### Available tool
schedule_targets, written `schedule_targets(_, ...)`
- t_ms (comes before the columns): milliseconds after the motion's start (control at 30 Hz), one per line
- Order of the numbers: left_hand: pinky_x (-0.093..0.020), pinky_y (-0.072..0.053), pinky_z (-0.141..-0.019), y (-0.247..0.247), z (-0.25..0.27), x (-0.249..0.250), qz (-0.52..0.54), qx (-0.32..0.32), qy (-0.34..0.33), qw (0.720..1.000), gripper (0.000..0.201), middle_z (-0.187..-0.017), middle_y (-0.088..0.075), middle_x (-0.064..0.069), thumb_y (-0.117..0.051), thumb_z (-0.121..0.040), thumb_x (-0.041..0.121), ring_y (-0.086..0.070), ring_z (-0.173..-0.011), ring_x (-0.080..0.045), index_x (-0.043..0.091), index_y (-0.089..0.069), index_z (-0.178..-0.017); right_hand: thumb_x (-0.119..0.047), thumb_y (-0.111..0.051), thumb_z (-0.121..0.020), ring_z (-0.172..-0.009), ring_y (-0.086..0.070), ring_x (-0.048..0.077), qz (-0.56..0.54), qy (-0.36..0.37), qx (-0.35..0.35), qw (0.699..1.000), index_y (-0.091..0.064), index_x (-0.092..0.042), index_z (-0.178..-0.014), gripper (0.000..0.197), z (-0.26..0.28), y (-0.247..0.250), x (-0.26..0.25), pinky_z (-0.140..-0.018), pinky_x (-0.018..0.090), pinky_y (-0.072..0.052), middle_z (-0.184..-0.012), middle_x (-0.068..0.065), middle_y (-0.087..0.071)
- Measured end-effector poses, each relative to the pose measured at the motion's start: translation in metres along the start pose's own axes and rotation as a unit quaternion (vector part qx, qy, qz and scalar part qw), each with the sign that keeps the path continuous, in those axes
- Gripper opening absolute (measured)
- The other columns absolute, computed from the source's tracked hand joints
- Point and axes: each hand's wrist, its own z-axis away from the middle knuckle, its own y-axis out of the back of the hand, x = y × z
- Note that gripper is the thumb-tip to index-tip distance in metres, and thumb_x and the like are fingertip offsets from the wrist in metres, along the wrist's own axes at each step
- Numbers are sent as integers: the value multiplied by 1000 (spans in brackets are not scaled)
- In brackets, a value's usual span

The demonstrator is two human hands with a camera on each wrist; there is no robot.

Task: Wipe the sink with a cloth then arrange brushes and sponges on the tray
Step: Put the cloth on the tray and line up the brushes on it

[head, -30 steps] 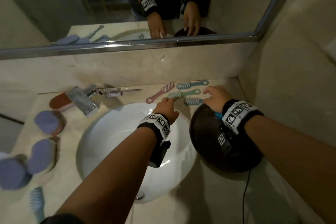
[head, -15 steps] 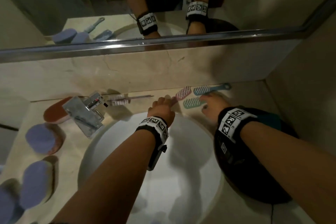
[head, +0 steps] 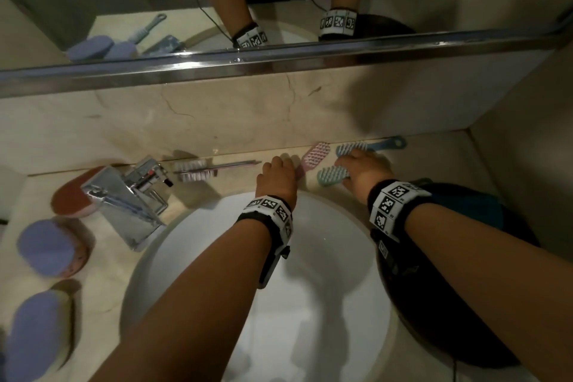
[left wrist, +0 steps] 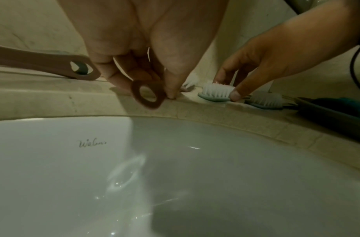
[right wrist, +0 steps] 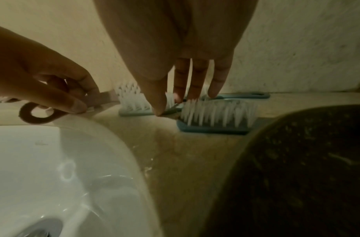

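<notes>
Brushes step: my left hand [left wrist: 146, 67] pinches the pink brush [head: 313, 155] handle, right hand [head: 366, 175] fingers [right wrist: 197, 80] close on the green brush [head: 333, 175]; I'd lift both next to the tray [head: 483, 304].

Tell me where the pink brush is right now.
In the head view the pink brush lies on the counter behind the sink, against the back wall, its handle pinched by the left hand, left of the green brush.

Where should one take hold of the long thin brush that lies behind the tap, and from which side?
Pinch the long thin brush by its slim handle, near the free end, coming from above on the sink side. It lies flat along the back wall with its bristled head close beside the tap, so the handle end is probably the easiest part to reach.
</notes>
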Motion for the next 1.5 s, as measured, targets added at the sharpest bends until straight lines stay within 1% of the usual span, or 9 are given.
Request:
schedule_targets(233, -37, -37, -105, 1, 7, -1, 70, -32, 16, 997, 52, -138, -36, -13, -45, -90, 1, -37, -125, -31, 8, -29, -139, -17, -50, -90, -129, -36, 30, 25, 20, 44, 999, -48, -23, -124, 34, 1, -2, 0, -106, 42, -30, -139, 4, -43)
schedule_targets(433, -37, -39, -93, 8, 34, 2, 154, 32, -1, 988, 34, -124, -49, -17, -35, -90, -4, -44, -113, -32, 5, -42, -122, -13, -57, -86, -112, -51, 33, -22, 77, 169, 982, -51, -12, -121, 35, 20, 11, -2, -91, 39, -42, -121, 13, -56)
schedule_targets(533, -38, -40, -90, 16, 52, 10, 187, 56, -16, 981, 27, -120, -53, -17, -35, -92, 1, -47, -110, -33, 3, -45, -117, -20, -56, -90, -102, -57, 35, -68, 70, 180, 979, -46, -12, -123, 36, 40, 28, -4, -84, 41, -49, -123, 15, -53)
schedule_targets(667, -41, -44, -85, 20, 81, 30, 243, 75, -30, 967, 21, -111, -58, -20, -39, -93, 8, -53, -101, -35, 2, -47, -111, -23, -53, -92, -106, -55, 34, -150, 35, 189, 970, -44, -10, -123, 34, 77, 38, 8, -86, 40, -46, -123, 15, -51)
schedule_targets(900, -42, -50, -87, -3, 127, 84, 317, 27, -79, 945, 27, -112, -61, -18, -39, -95, 8, -59, -99, -34, 7, -41, -121, -15, -53, -93, -118, -50, 33, -257, -51, 134, 956, -43, -11, -132, 40, 139, 16, 58, -98, 33, -40, -131, 18, -49)
schedule_targets(1033, -42, -48, -91, -25, 144, 109, 354, -8, -74, 932, 21, -114, -58, -17, -40, -93, 9, -58, -105, -33, 8, -43, -114, -9, -58, -86, -118, -49, 36, -280, -126, 88, 948, -44, -9, -132, 48, 158, -6, 81, -100, 35, -38, -130, 22, -47)
schedule_targets(1133, -42, -46, -90, -38, 153, 123, 354, -22, -55, 933, 22, -113, -54, -20, -39, -93, 5, -55, -103, -36, 3, -45, -114, -4, -53, -86, -120, -48, 37, -297, -156, 77, 939, -44, -6, -132, 46, 169, -23, 95, -101, 36, -38, -132, 23, -48)
schedule_targets(1267, -43, -43, -98, -54, 159, 136, 317, -41, -37, 947, 32, -122, -45, -21, -37, -92, 0, -51, -110, -37, -1, -42, -124, -7, -47, -91, -123, -47, 36, -310, -180, 61, 931, -45, -8, -132, 41, 176, -41, 105, -104, 37, -37, -134, 20, -49)
schedule_targets(1500, -44, -39, -101, -68, 159, 147, 284, -68, -15, 956, 30, -125, -43, -22, -35, -95, 3, -49, -114, -38, -1, -42, -123, 0, -47, -86, -120, -49, 37, -339, -189, 46, 921, -46, -9, -132, 46, 169, -57, 105, -107, 41, -39, -131, 21, -50)
